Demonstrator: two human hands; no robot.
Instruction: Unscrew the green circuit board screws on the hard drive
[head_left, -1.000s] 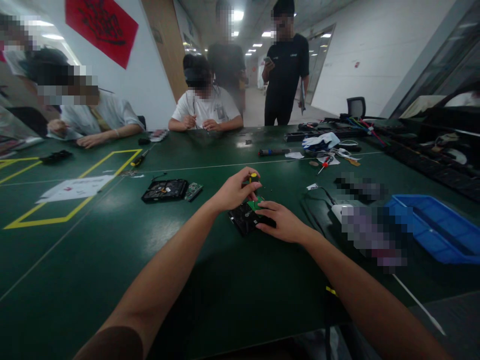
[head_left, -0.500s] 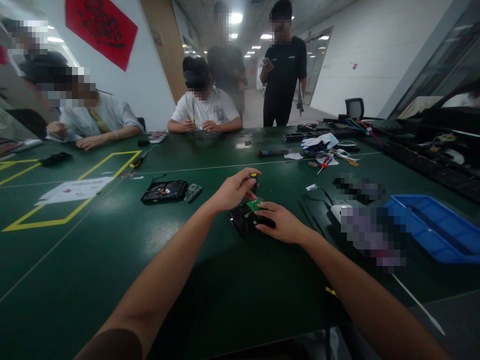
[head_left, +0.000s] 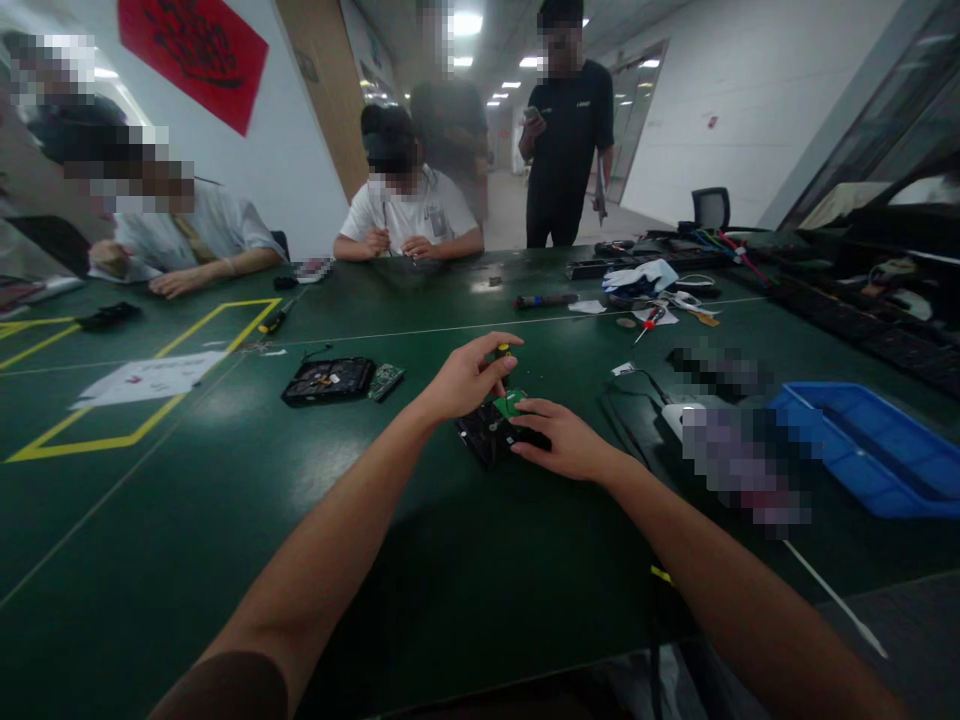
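Observation:
My left hand (head_left: pixel 472 378) is closed round the yellow and black handle of a screwdriver (head_left: pixel 505 352), which stands upright over a small green circuit board (head_left: pixel 510 402). The board lies on a black device (head_left: pixel 484 435) on the green table (head_left: pixel 420 580). From the right, my right hand (head_left: pixel 559 438) grips the side of the black device, its upper fingers touching the board. The screwdriver's tip is too small to make out.
An opened black device (head_left: pixel 328 381) and a loose circuit board (head_left: pixel 385 381) lie to the left. At the right are a blue tray (head_left: pixel 877 450), a white power strip (head_left: pixel 675 418) and a red screwdriver (head_left: pixel 651 320). Several people are across the table.
The view has shifted slightly. The top of the screwdriver in my left hand has tipped a little to the left. My right hand holds nearly the same place.

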